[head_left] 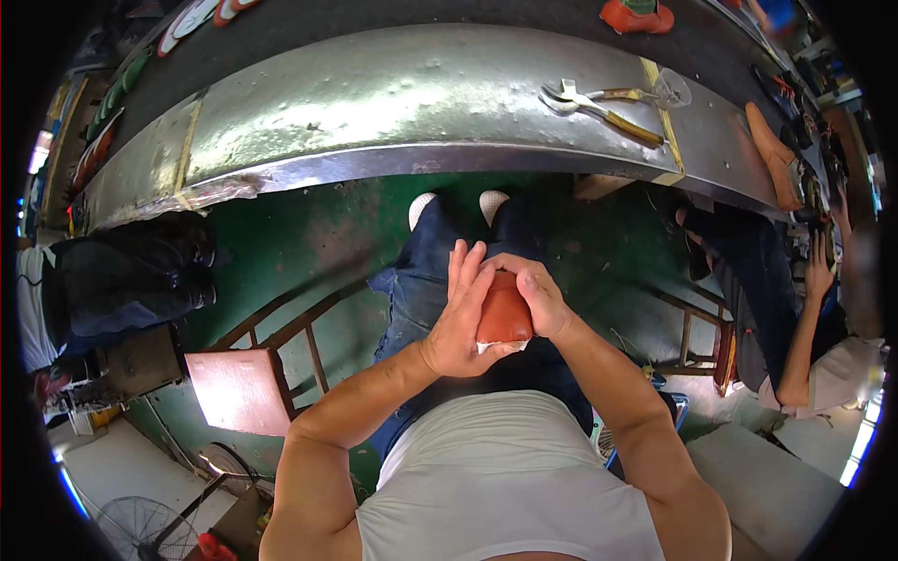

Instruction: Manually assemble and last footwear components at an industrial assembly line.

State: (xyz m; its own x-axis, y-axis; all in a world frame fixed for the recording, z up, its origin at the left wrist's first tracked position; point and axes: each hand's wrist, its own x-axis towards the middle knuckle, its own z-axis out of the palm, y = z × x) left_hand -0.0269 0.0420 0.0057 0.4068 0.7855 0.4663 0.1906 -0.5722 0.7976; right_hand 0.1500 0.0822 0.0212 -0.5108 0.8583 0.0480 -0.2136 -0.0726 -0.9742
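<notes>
Green floor [318, 220], metal-topped table [309, 107], pincers [587, 102] lying toward its right end. On my remote feed: left hand [458, 323] and right hand [549, 299] both grasp a reddish-brown leather piece [506, 313], cupped between them above the lap.

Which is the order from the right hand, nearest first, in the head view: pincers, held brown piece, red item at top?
1. Brown piece: touching the right hand.
2. Pincers: on the metal bench.
3. Red item: beyond the pincers.
</notes>
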